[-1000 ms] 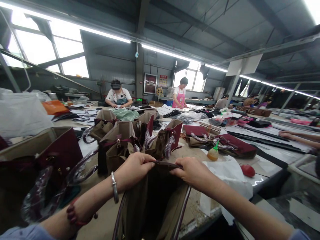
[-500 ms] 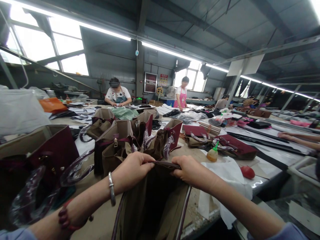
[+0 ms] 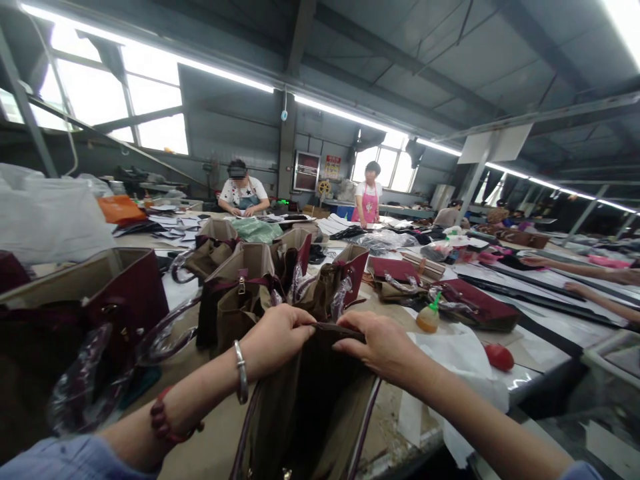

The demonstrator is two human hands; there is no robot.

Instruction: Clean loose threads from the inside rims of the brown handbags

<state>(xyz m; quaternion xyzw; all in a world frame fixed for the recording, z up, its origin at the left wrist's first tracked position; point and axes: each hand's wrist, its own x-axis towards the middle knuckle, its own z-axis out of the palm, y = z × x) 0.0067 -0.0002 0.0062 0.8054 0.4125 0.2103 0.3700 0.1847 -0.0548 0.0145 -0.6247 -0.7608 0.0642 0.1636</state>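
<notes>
Bag edge in both hands

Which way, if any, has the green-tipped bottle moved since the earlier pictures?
No, it has not visibly moved: the green-tipped bottle keeps its place left of the red object; only the view shifted.

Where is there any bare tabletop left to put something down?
Brown board shows between the left forearm and the held bag, and a narrow strip between that bag and the white sheet. Beyond the left hand, standing bags crowd together.
</notes>
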